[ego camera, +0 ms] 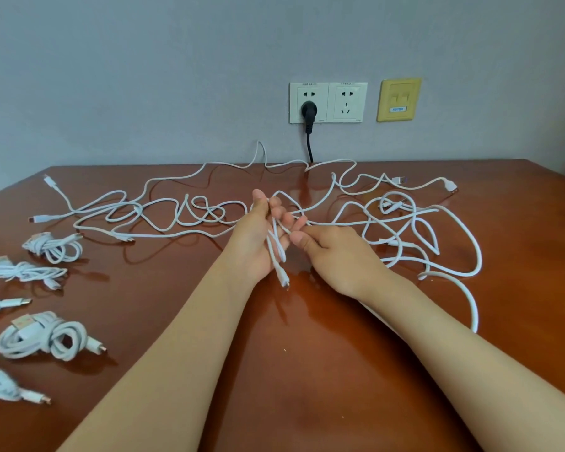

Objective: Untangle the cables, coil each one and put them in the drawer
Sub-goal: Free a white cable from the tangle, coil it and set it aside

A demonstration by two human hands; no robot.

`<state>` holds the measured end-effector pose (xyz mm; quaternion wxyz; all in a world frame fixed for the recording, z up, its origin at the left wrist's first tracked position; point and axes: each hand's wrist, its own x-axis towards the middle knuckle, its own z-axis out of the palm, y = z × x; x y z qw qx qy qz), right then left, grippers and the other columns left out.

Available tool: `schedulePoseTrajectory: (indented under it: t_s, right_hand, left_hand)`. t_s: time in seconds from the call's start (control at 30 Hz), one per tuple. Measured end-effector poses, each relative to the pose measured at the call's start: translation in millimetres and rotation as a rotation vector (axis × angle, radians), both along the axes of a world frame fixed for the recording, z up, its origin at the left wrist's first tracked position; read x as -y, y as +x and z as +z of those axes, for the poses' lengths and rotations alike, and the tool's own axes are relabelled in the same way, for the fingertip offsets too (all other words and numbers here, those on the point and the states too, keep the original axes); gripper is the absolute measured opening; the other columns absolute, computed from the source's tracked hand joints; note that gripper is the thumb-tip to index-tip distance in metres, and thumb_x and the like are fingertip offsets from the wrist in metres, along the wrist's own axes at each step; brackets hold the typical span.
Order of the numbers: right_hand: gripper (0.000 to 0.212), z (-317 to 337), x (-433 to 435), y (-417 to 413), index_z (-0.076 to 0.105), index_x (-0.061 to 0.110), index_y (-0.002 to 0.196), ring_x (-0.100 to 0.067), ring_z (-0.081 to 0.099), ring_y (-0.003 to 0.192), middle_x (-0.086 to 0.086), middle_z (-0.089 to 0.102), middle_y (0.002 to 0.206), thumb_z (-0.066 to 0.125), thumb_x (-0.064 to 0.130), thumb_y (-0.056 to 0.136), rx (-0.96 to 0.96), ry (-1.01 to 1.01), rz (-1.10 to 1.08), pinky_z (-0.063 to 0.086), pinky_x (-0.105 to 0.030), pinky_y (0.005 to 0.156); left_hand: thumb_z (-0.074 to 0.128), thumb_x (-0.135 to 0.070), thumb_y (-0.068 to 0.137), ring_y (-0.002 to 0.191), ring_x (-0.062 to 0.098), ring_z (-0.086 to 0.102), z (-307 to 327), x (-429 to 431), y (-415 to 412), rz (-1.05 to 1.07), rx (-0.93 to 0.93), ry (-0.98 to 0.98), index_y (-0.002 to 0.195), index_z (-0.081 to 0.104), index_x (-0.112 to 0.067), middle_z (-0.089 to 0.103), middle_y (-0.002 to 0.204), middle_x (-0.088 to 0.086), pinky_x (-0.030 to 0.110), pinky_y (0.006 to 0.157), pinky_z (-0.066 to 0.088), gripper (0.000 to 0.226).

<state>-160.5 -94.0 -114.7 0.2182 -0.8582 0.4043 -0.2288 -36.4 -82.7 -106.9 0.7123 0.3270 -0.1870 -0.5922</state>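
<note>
A tangle of white cables sprawls across the far half of the brown table. My left hand is raised palm up at the middle, with loops of one white cable wound round its fingers and a plug end hanging below the palm. My right hand sits just to its right and pinches the same cable between thumb and forefinger. The strand runs taut from there to the right into the tangle. Several coiled white cables lie in a column at the left edge.
On the wall behind the table a black plug sits in a double white socket, its cord dropping behind the table edge. A yellow network plate is to the right. No drawer is in view.
</note>
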Motion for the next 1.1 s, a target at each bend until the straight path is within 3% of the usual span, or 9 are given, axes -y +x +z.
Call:
schedulePoseTrajectory:
  t_s: [0.1, 0.27, 0.33, 0.47, 0.6, 0.77, 0.87, 0.97, 1.1]
  right_hand:
    - [0.031, 2, -1, 0, 0.054, 0.017, 0.086, -0.027, 0.054, 0.096, 0.0, 0.056, 0.085, 0.034, 0.038, 0.099, -0.059, 0.034, -0.016, 0.041, -0.036, 0.083]
    - [0.025, 12, 4, -4, 0.053, 0.021, 0.071, -0.011, 0.047, 0.065, 0.008, 0.047, 0.06, 0.053, 0.034, 0.092, 0.128, 0.16, -0.083, 0.035, -0.026, 0.062]
    - [0.024, 14, 4, -4, 0.056, 0.023, 0.067, -0.007, 0.045, 0.06, 0.009, 0.046, 0.055, 0.06, 0.034, 0.087, 0.143, 0.118, -0.115, 0.033, -0.026, 0.06]
    - [0.018, 13, -4, -3, 0.058, 0.025, 0.071, -0.02, 0.057, 0.081, 0.006, 0.059, 0.068, 0.061, 0.036, 0.085, 0.0, -0.125, -0.122, 0.044, -0.029, 0.071]
    - [0.012, 10, -14, 2, 0.061, 0.023, 0.084, -0.02, 0.056, 0.094, 0.003, 0.064, 0.09, 0.055, 0.032, 0.087, -0.125, -0.344, 0.004, 0.035, -0.027, 0.068]
    - [0.018, 3, -15, 9, 0.064, 0.006, 0.092, -0.028, 0.053, 0.101, -0.008, 0.056, 0.104, 0.049, 0.018, 0.091, -0.102, -0.345, 0.267, 0.044, -0.037, 0.083]
    - [0.021, 2, -10, 6, 0.064, 0.001, 0.095, -0.023, 0.048, 0.11, -0.003, 0.048, 0.105, 0.046, 0.011, 0.093, -0.062, -0.247, 0.363, 0.037, -0.029, 0.096]
    - [0.018, 6, -11, 4, 0.064, 0.008, 0.099, -0.017, 0.05, 0.107, 0.005, 0.049, 0.098, 0.049, 0.017, 0.095, -0.026, -0.222, 0.348, 0.037, -0.026, 0.092]
    - [0.024, 11, -13, 3, 0.052, 0.021, 0.099, -0.016, 0.053, 0.089, 0.007, 0.061, 0.083, 0.05, 0.044, 0.092, -0.197, -0.247, 0.136, 0.036, -0.032, 0.071]
  left_hand:
    - [0.024, -0.044, 0.1, 0.026, 0.004, 0.028, 3, 0, 9, 0.0, -0.019, -0.032, 0.068, 0.039, -0.018, 0.031, 0.035, -0.009, 0.012, 0.036, 0.036, 0.044]
    - [0.023, -0.043, 0.101, 0.023, 0.004, 0.025, 5, 0, 20, 0.02, -0.077, -0.055, 0.067, 0.038, -0.018, 0.032, 0.034, -0.009, 0.014, 0.029, 0.023, 0.045]
    - [0.022, -0.043, 0.101, 0.023, 0.004, 0.025, 5, 0, 19, 0.018, -0.057, -0.057, 0.067, 0.036, -0.019, 0.034, 0.036, -0.009, 0.014, 0.028, 0.022, 0.044]
    - [0.021, -0.046, 0.1, 0.027, 0.001, 0.033, 5, -1, 16, -0.001, -0.001, -0.048, 0.065, 0.034, -0.021, 0.042, 0.041, -0.01, 0.012, 0.031, 0.03, 0.045]
    - [0.023, -0.045, 0.101, 0.049, -0.001, 0.059, 5, -2, 13, 0.05, 0.156, -0.009, 0.063, 0.035, -0.023, 0.055, 0.05, -0.015, 0.016, 0.052, 0.046, 0.045]
    - [0.023, -0.045, 0.101, 0.026, 0.003, 0.028, 5, -1, 9, 0.116, 0.295, -0.021, 0.069, 0.034, -0.019, 0.047, 0.043, -0.012, 0.012, 0.029, 0.022, 0.042]
    - [0.024, -0.044, 0.101, 0.025, 0.003, 0.024, 4, 0, 9, 0.123, 0.351, -0.003, 0.07, 0.036, -0.019, 0.045, 0.042, -0.011, 0.012, 0.027, 0.017, 0.042]
    - [0.024, -0.044, 0.101, 0.024, 0.002, 0.024, 5, -1, 11, 0.113, 0.326, 0.015, 0.07, 0.036, -0.019, 0.043, 0.041, -0.011, 0.01, 0.027, 0.016, 0.042]
    - [0.023, -0.046, 0.101, 0.024, 0.001, 0.023, 8, -4, 14, 0.089, 0.333, 0.044, 0.07, 0.036, -0.021, 0.042, 0.041, -0.012, 0.011, 0.027, 0.015, 0.042]
